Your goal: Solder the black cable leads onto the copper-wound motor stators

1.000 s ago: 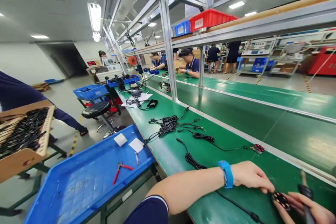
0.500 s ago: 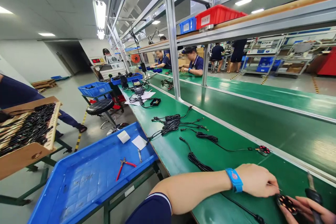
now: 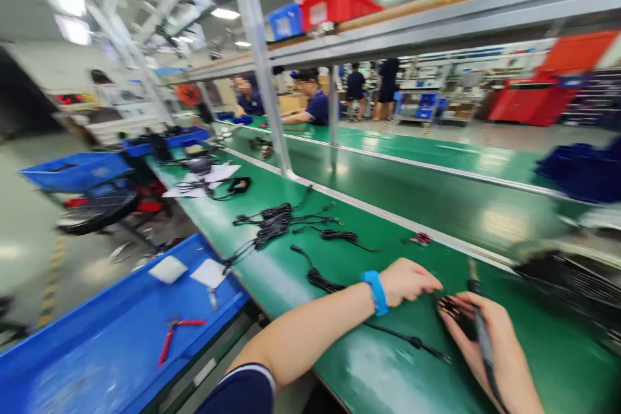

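My left hand (image 3: 406, 281), with a blue wrist strap (image 3: 374, 293), is pinched closed over the green bench. A thin wire showed in its fingertips a moment ago; now blur hides it. In my right hand (image 3: 497, 336) lies a soldering iron (image 3: 482, 330), its tip pointing away over the bench. The thumb and fingers of that same hand also hold a small round black part (image 3: 449, 307) with shiny spots around it. A black cable (image 3: 414, 340) passes under my left forearm and ends near the right hand.
Bundled black cables (image 3: 274, 225) lie on the green bench (image 3: 369, 372). A second round part (image 3: 422, 239) sits by the metal edge strip. At left, a blue tray (image 3: 111, 336) holds red-handled cutters (image 3: 177, 335). A dark coil-like object (image 3: 567, 284) is at right. Co-workers sit across.
The view has swung to the right, so more of my right hand and the soldering iron shows. My left fingertips are now a little apart from the round part, which stays in my right hand.
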`<action>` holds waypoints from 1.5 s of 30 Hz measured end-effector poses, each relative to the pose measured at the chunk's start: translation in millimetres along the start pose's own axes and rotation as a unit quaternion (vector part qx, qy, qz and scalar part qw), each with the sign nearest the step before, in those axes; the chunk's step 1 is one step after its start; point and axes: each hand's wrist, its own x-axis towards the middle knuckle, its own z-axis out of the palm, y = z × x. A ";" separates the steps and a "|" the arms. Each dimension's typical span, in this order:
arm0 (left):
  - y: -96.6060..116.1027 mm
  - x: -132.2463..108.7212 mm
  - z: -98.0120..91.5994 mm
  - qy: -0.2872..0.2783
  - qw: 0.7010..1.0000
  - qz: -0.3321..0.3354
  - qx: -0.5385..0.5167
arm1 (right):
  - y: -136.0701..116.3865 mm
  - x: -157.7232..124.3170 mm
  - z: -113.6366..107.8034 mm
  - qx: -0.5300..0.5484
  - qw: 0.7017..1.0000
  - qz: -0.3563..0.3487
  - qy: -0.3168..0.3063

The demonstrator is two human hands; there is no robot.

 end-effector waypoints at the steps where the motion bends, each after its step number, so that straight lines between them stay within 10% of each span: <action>1: 5.0 -4.1 -2.5 0.015 1.000 0.008 0.005 | -11.1 1.7 -2.9 0.001 1.000 0.005 -0.007; 16: 9.1 -4.1 -10.5 -0.077 0.981 0.026 0.175 | -39.5 7.3 -14.5 0.055 0.993 0.062 -0.081; 40: 17.0 -4.6 -13.7 0.016 0.976 0.126 0.179 | -37.2 7.8 -15.0 0.078 0.993 0.059 -0.064; 45: 31.1 -21.9 -19.3 -0.133 0.912 0.119 0.368 | -32.0 10.7 -20.6 0.070 0.994 0.069 -0.052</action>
